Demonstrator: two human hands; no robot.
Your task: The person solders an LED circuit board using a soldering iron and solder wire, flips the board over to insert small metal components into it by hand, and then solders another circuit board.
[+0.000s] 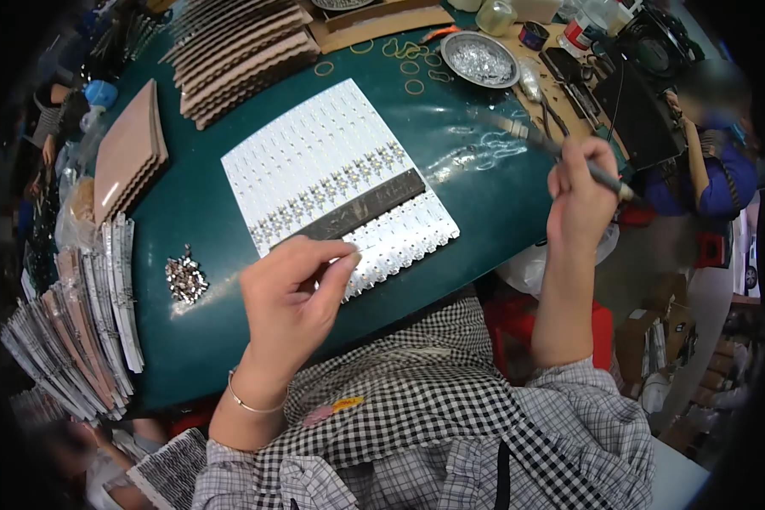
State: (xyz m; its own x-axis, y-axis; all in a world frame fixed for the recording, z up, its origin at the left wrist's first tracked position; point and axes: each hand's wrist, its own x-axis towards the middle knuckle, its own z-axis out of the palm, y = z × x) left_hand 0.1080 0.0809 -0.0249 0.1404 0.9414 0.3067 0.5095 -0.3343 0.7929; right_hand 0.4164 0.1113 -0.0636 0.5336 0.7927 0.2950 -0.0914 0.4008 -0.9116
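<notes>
A white panel (pixel 310 136) with rows of small marks lies on the green table. Small metal pieces (pixel 340 191) stand in a band across it, beside a dark flat bar (pixel 361 208). Over the panel's near part, my left hand (pixel 289 293) has thumb and forefinger pinched together; anything between them is too small to name. To the right, raised off the table, my right hand (pixel 582 183) is closed around a dark pen-shaped tool (pixel 608 178). Its pale far end points left and is blurred.
A heap of small metal parts (pixel 185 276) lies left of the panel. Bundled strips (pixel 115 293) and stacked brown boards (pixel 127 157) line the left side. At the back are corrugated sheets (pixel 238 59), rubber bands (pixel 410 68) and a metal bowl (pixel 480 59). Another person (pixel 714 170) sits right.
</notes>
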